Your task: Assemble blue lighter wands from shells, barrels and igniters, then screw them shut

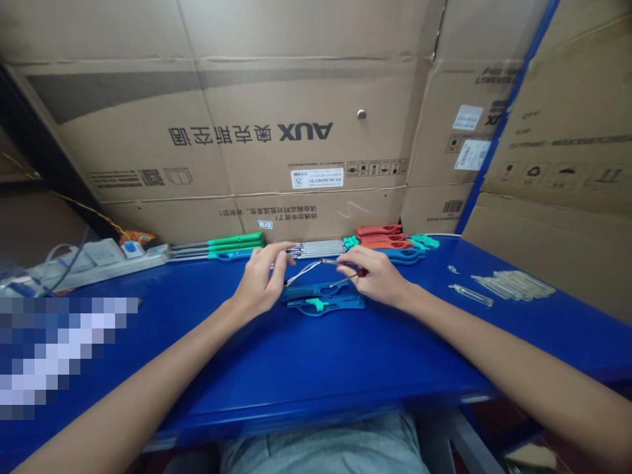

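Observation:
My left hand (259,280) is closed, thumb against fingers, on thin white wires (307,268) that stretch toward my right hand. My right hand (378,276) is closed around a slim metal tool like tweezers (332,262), whose tip meets the end of the wires. A small screwdriver (348,279) with a dark red handle is also tucked in its fingers, shaft pointing left. Below the hands lie two blue plastic casing halves (340,303) of a lighter-like tool; a teal trigger piece (316,304) sits in the nearer half.
Behind the hands are metal rods (320,248), red casings (380,239), teal pieces (425,241) and green-handled lighters (241,242). Clear plastic tubes (518,285) lie at the right. A power strip (118,264) with plugs runs along the left. Cardboard (237,99) walls the blue table (276,382).

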{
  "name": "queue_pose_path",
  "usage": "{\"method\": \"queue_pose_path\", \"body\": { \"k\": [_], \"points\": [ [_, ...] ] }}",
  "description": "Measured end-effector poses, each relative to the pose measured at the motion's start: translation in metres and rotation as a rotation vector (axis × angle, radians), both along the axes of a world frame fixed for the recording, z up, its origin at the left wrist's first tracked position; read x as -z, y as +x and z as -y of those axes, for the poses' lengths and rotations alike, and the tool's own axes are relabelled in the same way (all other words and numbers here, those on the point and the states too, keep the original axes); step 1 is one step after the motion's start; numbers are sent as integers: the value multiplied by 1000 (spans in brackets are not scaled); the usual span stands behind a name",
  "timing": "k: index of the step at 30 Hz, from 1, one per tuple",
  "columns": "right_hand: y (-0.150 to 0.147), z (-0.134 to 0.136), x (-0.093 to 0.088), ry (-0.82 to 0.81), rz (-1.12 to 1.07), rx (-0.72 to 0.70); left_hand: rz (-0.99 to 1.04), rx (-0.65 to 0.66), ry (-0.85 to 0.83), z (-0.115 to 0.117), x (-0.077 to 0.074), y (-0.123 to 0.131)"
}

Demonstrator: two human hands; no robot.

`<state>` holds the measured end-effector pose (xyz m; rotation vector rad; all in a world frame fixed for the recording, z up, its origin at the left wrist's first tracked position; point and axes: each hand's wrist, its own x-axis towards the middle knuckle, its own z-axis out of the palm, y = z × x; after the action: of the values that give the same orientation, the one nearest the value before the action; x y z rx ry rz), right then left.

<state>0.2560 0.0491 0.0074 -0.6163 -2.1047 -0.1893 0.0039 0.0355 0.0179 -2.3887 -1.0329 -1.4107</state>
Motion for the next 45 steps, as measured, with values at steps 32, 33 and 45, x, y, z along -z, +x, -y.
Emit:
{"method": "queue_pose_path", "body": {
  "k": [32, 33, 45],
  "points": [
    [-8, 10, 2, 36, -69, -46, -167, 152, 391, 16, -8, 15],
    [-8, 9, 1, 23, -91, -42, -166, 132, 394, 15, -9, 14],
    [-7, 5, -7, -391, -280, 59, -359, -125, 235, -9, 1, -4]
  ]
}}
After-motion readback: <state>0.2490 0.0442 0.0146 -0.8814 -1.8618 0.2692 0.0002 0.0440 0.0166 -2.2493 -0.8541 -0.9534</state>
